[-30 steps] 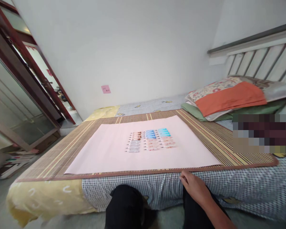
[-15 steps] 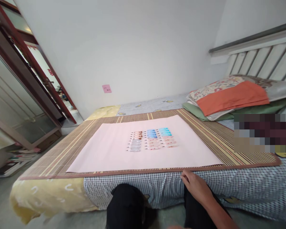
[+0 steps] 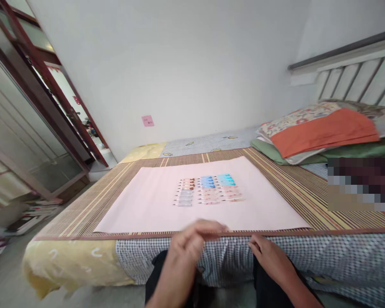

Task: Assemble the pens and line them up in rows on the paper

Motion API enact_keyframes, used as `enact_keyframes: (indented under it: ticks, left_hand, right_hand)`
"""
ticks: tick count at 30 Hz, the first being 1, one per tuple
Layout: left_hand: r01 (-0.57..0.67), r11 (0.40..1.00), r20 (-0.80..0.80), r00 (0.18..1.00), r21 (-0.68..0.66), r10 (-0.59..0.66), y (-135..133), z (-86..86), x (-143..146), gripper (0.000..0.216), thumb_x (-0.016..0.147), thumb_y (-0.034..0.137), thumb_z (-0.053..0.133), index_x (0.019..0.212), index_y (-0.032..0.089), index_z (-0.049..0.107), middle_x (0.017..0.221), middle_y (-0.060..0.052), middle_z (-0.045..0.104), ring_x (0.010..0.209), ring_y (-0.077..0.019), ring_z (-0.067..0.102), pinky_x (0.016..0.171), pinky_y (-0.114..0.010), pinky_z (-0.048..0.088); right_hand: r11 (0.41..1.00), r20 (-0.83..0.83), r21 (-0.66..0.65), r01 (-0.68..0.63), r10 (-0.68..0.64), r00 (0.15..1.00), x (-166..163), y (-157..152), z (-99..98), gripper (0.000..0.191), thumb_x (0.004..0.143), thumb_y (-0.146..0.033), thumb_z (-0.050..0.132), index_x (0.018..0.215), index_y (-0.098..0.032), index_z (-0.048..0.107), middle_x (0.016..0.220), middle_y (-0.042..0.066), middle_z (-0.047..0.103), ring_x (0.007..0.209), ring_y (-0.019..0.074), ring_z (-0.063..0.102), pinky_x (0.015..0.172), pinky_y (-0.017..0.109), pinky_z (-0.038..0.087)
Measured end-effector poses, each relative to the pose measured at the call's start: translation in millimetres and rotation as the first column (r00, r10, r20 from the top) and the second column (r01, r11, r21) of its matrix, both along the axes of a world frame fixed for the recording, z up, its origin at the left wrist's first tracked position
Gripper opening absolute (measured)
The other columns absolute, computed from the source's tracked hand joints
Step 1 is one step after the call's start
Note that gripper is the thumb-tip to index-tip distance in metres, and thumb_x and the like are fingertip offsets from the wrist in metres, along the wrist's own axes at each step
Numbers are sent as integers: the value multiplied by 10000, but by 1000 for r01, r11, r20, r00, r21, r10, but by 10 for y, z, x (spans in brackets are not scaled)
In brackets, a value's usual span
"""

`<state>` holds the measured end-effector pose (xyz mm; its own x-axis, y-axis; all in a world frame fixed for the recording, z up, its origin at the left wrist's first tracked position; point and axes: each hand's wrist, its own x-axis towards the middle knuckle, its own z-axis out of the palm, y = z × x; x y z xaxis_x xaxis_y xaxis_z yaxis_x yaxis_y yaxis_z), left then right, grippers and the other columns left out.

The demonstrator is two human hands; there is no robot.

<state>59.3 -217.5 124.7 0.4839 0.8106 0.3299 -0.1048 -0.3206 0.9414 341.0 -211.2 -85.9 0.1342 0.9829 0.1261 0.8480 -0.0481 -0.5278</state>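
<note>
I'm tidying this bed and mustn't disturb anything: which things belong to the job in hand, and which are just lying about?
Likely in use:
pens, laid out in three columns
pale pink sheet beneath them, near the left hand and right hand

Probably just lying about:
floral pillow with an orange band
green bedding beneath it

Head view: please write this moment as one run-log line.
left hand: blurred, around near edge of pink sheet | right hand: at right leg | pens: three columns on sheet, untouched

Home bedroom: bed [image 3: 73,252], pillows [image 3: 324,128].
</note>
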Motion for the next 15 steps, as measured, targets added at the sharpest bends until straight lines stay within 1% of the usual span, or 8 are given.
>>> enact_keyframes:
  ticks: [1, 3, 4, 6, 8, 10, 12, 15]
  left_hand:
    - [-141, 987, 86, 985, -75, 147, 250, -131, -65, 522, 1006, 578, 402, 1179, 203, 721, 1300, -135, 686, 1263, -270, 600, 1088, -438, 461]
    - [-327, 924, 203, 908, -200, 365, 781, -420, -260, 513, 996, 556, 449, 1191, 163, 715, 1361, -161, 654, 1334, -292, 548, 1147, -449, 398]
    - [-388, 883, 232, 863, -263, 448, 1044, -565, -375, 522, 994, 559, 449, 1191, 154, 711, 1367, -167, 651, 1333, -293, 550, 1164, -454, 375]
    - [-469, 808, 220, 799, -357, 560, 1527, -825, -594, 511, 1010, 542, 424, 1183, 153, 706, 1387, -168, 639, 1329, -273, 559, 1184, -444, 344]
    - [-503, 768, 161, 786, -396, 597, 1923, -1020, -748, 520, 1028, 531, 379, 1172, 152, 703, 1402, -173, 628, 1330, -255, 561, 1188, -424, 338]
    - [-505, 759, 131, 791, -411, 598, 2230, -1149, -819, 525, 1035, 516, 366, 1157, 131, 702, 1407, -196, 618, 1340, -262, 552, 1194, -428, 329]
    - [-493, 761, 118, 803, -421, 585, 2470, -1235, -831, 543, 1040, 516, 344, 1151, 125, 703, 1412, -202, 613, 1356, -265, 538, 1200, -433, 320]
    - [-473, 765, 114, 815, -437, 568, 2748, -1340, -813, 607, 1044, 538, 277, 1155, 118, 701, 1423, -211, 601, 1373, -269, 522, 1205, -440, 318]
  right_hand:
    - [1000, 2, -2, 0, 0, 1000, -5, -2, 10, 212, 955, -320, 396, 793, -238, 505, 755, 41, 693, 696, 221, 653, 618, 298, 329]
    - [1000, 4, 1, -1, 1, 1000, -13, -4, 19, 212, 959, -319, 385, 803, -240, 506, 749, 37, 692, 700, 227, 663, 625, 302, 337]
    - [1000, -1, 5, -3, 3, 1000, -15, -3, 16, 212, 958, -315, 382, 805, -241, 509, 743, 33, 690, 700, 228, 667, 631, 304, 345]
    - [1000, -14, 21, -9, 10, 1000, -15, 3, -5, 219, 957, -315, 384, 795, -245, 514, 727, 27, 687, 686, 224, 668, 631, 304, 358]
    - [999, -17, 46, -11, 12, 1000, -9, 9, -46, 230, 952, -322, 395, 769, -249, 513, 713, 23, 685, 660, 216, 663, 621, 301, 366]
    - [997, -8, 71, -6, 6, 1000, -2, 12, -97, 234, 949, -327, 407, 760, -252, 521, 708, 17, 686, 647, 210, 663, 616, 299, 375]
    - [996, 4, 87, -1, 0, 1000, 4, 9, -148, 236, 950, -335, 414, 768, -255, 540, 706, 12, 687, 644, 208, 671, 615, 295, 389]
    - [994, 21, 113, 8, -10, 1000, 9, -1, -207, 249, 952, -351, 426, 761, -257, 556, 684, 9, 680, 624, 204, 675, 599, 284, 412]
